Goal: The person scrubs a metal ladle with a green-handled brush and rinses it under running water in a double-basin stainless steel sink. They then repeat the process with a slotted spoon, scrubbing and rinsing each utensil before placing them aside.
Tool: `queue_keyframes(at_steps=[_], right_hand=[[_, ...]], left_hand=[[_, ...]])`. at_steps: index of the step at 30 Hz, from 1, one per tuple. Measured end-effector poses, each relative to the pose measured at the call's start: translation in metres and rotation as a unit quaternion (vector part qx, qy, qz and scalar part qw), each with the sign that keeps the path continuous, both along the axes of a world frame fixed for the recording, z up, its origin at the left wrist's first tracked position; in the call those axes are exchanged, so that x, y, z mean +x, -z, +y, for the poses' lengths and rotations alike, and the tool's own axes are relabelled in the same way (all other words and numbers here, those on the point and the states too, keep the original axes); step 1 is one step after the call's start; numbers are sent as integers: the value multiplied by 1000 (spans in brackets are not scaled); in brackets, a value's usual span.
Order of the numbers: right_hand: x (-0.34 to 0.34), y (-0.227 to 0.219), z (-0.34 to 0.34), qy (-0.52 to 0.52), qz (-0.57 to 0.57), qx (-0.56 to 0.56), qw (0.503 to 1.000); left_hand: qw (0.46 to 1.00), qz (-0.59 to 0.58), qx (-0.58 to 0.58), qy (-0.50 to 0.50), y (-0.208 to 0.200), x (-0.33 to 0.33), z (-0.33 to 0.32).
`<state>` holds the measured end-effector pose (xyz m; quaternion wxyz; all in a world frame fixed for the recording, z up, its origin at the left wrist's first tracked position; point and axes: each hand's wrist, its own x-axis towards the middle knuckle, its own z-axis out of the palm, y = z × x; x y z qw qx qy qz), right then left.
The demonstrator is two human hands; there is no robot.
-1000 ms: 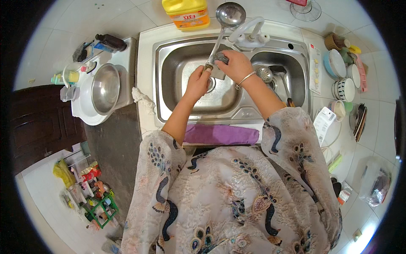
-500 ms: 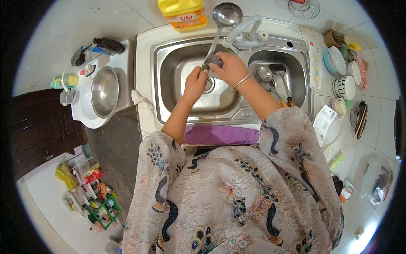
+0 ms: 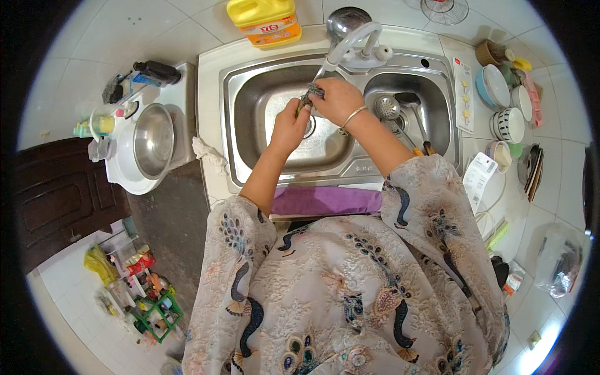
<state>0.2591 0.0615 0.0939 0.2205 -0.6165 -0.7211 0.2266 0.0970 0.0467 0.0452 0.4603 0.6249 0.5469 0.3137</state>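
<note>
Over the left basin of the steel sink [image 3: 250,75], my left hand [image 3: 289,128] is closed around the lower handle of a metal ladle [image 3: 344,20]. The ladle's bowl points away from me, partly behind the white faucet [image 3: 337,53]. A grey steel wool scrubber [image 3: 312,94] is pinched in my right hand [image 3: 340,100] and wraps the handle just above my left fingers. In the right basin lie a slotted skimmer [image 3: 387,107] and a dark spatula [image 3: 409,100].
A yellow detergent jug [image 3: 265,24] stands behind the sink. Bowls [image 3: 494,86] line the right counter. A purple cloth [image 3: 325,200] lies along the front edge, and a white rag [image 3: 209,153] on the left. A metal basin [image 3: 154,140] sits farther left.
The ladle's bowl has shifted right, further behind the faucet. The scrubber and my right hand have moved slightly left along the handle, closer to my left hand.
</note>
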Motion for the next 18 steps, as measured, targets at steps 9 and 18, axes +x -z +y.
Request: queue_keyframes(at_steps=[9, 18], right_hand=[[15, 23, -18, 32, 10, -102, 994], [-5, -1, 1, 13, 14, -24, 1000]], left_hand=[[987, -128, -96, -13, -13, 5, 2], [998, -41, -51, 3, 5, -6, 1]])
